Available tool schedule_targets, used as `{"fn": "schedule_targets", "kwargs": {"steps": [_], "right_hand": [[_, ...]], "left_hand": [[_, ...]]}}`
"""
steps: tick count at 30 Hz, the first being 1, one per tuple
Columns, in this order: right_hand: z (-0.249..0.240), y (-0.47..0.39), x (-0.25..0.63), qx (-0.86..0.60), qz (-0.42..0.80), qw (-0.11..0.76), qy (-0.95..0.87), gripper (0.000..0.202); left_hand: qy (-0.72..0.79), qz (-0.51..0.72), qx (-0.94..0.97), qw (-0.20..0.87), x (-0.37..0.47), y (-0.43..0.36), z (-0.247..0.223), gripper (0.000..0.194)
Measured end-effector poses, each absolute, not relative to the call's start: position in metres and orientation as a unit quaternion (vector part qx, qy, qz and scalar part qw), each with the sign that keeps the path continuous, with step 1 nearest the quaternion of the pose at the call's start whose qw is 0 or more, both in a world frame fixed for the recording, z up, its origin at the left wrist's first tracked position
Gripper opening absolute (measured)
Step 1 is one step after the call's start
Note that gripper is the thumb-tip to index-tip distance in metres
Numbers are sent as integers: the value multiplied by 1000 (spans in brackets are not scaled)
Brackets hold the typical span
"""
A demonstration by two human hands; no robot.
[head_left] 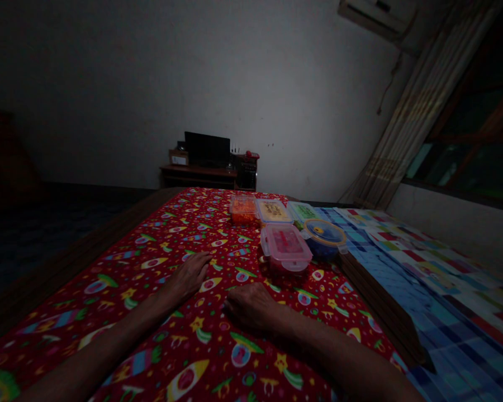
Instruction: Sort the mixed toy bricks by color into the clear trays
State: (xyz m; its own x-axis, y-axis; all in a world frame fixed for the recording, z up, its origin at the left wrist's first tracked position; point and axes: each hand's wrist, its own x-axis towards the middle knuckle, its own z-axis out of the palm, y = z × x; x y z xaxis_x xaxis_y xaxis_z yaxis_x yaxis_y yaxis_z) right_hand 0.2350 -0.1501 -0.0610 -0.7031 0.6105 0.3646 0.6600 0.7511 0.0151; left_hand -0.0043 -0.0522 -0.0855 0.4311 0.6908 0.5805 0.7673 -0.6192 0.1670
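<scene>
My left hand [191, 273] lies palm down on the red patterned cloth [146, 290], fingers stretched forward, holding nothing. To its right, my right hand [251, 305] rests on the same cloth with its fingers curled into a fist; no object shows in it. Nearest to that fist stands a lidded pink food container [287, 247]. Behind it are a container with orange contents [243, 210], one with a pale yellow lid area [273, 210] and a green one [304, 210]. A round blue container with a yellow-rimmed lid [324, 237] sits at the right. Neither hand touches a container.
Blue checked fabric [385, 290] and a multicoloured patchwork [436, 262] spread on the right. A brown wooden edge [379, 307] runs beside the red cloth. Against the far wall, a monitor [207, 148] stands on a desk [197, 172]. A curtain [419, 123] hangs by the window.
</scene>
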Motion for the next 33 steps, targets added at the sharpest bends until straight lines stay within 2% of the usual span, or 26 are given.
{"fn": "schedule_targets", "kwargs": {"steps": [33], "right_hand": [[-56, -151, 234, -352, -55, 151, -922, 25]], "left_hand": [[-437, -303, -844, 65, -3, -54, -80, 41]]}}
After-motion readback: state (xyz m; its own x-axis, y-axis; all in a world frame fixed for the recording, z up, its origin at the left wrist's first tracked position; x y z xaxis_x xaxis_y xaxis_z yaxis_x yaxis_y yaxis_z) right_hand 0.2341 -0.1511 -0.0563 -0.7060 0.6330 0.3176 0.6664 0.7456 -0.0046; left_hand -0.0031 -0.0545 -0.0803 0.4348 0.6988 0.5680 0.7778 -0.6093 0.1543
